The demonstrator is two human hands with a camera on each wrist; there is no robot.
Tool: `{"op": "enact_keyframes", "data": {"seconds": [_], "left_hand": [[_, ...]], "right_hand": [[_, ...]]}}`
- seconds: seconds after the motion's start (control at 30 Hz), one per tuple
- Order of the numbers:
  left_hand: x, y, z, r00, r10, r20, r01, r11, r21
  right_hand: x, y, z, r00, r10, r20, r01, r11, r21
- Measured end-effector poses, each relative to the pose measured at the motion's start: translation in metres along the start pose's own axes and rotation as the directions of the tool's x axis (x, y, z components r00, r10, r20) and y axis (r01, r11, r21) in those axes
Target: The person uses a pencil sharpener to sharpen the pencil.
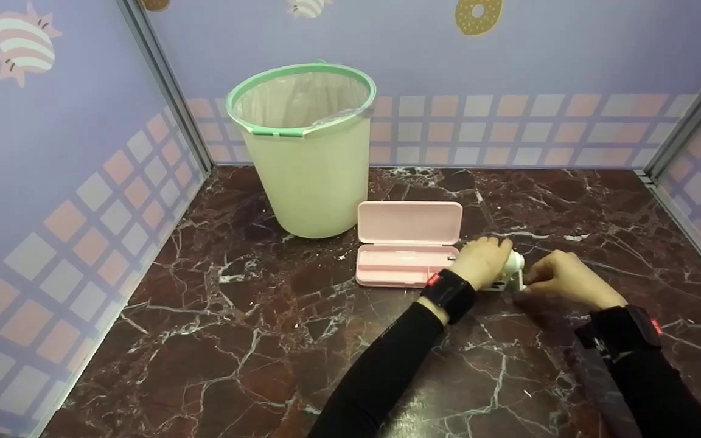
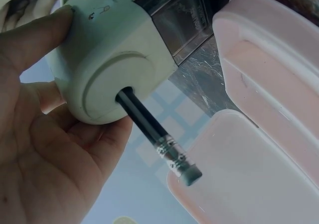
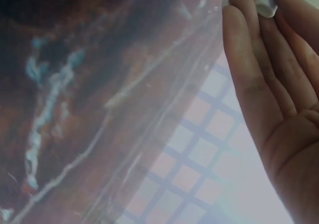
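We judge the pencil sharpener [image 2: 117, 37], on the table [image 1: 204, 340] beside the open pink case [image 1: 410, 222], light, rigid and skid-prone — best clasped round its casing [image 2: 97, 97], as our left hand [image 1: 482, 263] does, while our right hand [image 1: 568, 281] pinches the crank knob [image 3: 266, 4].

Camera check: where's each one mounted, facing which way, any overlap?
Head: worn on the head, looks forward and down at the bin and pink case; left hand, right hand and black sleeves show.
Left wrist: worn there, faces the sharpener, pencil and pink case; left hand shows palm-side.
Right wrist: worn there, faces the crank handle, tabletop and wall; right hand shows palm-side.
Shared: head and left wrist both show the pink case.
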State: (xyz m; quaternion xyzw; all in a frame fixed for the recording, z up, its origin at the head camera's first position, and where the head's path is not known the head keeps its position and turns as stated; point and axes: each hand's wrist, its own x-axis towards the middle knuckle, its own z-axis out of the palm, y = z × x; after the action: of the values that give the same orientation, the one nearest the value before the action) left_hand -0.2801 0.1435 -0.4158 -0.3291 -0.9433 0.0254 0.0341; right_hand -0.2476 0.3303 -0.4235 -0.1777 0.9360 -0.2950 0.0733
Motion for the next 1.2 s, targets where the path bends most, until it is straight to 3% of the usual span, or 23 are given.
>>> {"op": "enact_keyframes", "data": {"seconds": [0.3,0.63,1.0,1.2], "left_hand": [[0.0,-0.001,-0.001,1.0,0.007,-0.008,-0.007,1.0,0.002],[0.0,0.0,-0.001,1.0,-0.002,-0.028,0.002,1.0,0.008],[0.0,-0.001,0.0,1.0,-0.007,-0.028,0.007,1.0,0.001],[0.0,-0.001,0.001,1.0,-0.002,-0.029,0.002,1.0,-0.002]], "right_hand": [[-0.01,-0.012,-0.013,0.999,-0.003,-0.036,0.003,1.0,0.003],[-0.014,-0.02,-0.023,0.983,-0.049,-0.175,0.05,0.999,0.003],[-0.008,-0.006,-0.024,0.968,-0.055,-0.244,0.08,0.992,0.096],[-0.001,0.003,-0.021,0.941,-0.041,-0.337,0.103,0.98,0.168]]}}
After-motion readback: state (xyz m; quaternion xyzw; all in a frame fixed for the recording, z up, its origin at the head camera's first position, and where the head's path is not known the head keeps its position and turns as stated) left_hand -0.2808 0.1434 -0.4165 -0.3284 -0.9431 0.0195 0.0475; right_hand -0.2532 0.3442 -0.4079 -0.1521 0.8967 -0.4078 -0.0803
